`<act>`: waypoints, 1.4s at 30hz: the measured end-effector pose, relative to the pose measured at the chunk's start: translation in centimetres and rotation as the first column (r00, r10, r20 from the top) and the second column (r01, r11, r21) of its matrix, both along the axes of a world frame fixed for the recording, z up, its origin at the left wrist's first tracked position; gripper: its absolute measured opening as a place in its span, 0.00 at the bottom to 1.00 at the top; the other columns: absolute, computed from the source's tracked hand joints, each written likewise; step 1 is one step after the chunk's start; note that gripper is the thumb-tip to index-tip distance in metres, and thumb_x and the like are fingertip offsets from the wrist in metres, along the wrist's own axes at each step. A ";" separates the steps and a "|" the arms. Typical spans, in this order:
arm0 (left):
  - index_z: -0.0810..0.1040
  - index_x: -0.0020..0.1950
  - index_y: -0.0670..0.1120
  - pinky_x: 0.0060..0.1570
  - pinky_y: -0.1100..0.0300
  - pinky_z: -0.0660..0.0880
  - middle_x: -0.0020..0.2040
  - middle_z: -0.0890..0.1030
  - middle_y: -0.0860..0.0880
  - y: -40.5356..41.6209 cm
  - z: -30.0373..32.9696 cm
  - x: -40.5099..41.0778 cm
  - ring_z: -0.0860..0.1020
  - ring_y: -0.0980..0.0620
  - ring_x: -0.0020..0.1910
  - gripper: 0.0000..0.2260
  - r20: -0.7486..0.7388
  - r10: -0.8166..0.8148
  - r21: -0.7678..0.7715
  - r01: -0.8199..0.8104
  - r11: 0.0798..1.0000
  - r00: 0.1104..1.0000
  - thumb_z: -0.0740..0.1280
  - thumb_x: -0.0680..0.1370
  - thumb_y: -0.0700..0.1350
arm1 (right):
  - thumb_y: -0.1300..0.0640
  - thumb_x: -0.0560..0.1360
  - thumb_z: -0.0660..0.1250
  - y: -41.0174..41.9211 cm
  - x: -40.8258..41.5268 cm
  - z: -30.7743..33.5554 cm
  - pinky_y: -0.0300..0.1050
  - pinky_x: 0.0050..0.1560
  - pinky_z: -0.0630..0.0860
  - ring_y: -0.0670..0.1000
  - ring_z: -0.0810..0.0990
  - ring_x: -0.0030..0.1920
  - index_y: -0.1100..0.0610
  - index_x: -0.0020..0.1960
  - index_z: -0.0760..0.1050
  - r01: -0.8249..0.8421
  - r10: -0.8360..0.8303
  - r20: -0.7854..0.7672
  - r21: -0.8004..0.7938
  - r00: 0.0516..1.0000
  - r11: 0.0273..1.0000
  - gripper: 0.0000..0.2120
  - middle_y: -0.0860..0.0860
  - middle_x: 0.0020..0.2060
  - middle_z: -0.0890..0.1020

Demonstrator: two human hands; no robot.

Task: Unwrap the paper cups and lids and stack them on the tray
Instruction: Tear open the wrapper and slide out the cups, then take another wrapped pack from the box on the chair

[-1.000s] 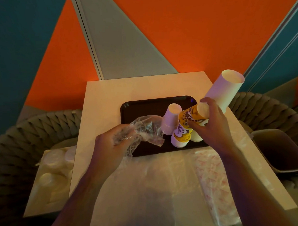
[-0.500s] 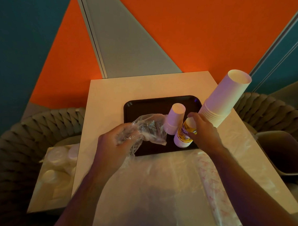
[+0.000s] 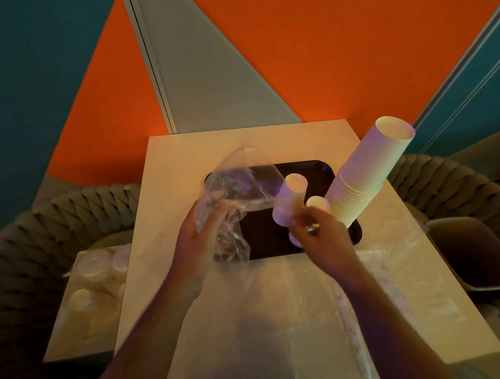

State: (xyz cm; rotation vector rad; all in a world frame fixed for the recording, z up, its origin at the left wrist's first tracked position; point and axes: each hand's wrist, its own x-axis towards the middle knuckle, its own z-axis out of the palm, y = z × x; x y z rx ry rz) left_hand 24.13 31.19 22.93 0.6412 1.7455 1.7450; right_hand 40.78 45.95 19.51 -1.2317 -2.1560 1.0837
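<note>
Paper cups (image 3: 361, 180) stand on a dark tray (image 3: 269, 241) on the pale table (image 3: 167, 214) beside orange walls (image 3: 335, 55); left fingers (image 3: 213, 219) clutch plastic wrap (image 3: 237, 183), right fingers' state unclear.

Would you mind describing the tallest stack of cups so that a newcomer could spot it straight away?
Start at the dark tray in the middle of the pale square table. At the tray's right edge a tall stack of cups stands upside down, leaning to the right. Unlike the two short cup stacks beside it, it rises well above them, with a dense band of nested rims near its base.
</note>
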 end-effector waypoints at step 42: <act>0.81 0.35 0.51 0.60 0.50 0.77 0.54 0.85 0.49 -2.7 -2.2 -5.2 0.80 0.48 0.62 0.21 -0.038 -0.183 -0.009 0.183 0.983 0.982 0.63 0.80 0.29 | 0.71 0.80 0.62 -0.6 4.8 2.0 0.51 0.54 0.77 0.50 0.82 0.45 0.56 0.54 0.84 -0.073 -0.111 -0.405 -0.412 0.908 0.908 0.16 0.58 0.57 0.84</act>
